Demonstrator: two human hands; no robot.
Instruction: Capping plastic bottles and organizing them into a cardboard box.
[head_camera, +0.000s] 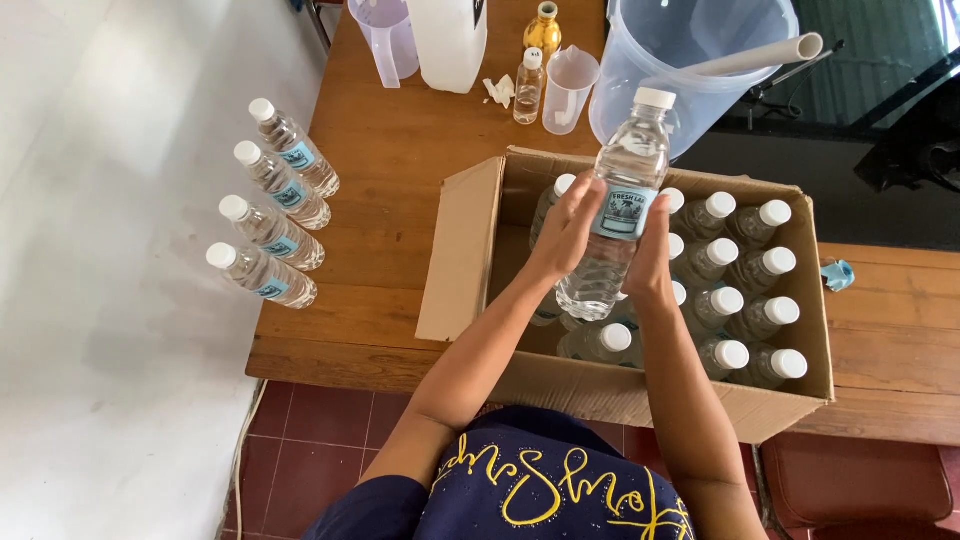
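Cardboard box (462, 250) of bottles (745, 290), bucket (690, 60) behind

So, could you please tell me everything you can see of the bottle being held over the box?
The water bottle is clear ribbed plastic with a white screw cap on and a pale blue label around its middle. It looks full of clear liquid. It is held roughly upright, cap leaning slightly away, above the open cardboard box of similar bottles. The left hand wraps its left side and the right hand presses its right side, fingers over the label; nothing else touches it.
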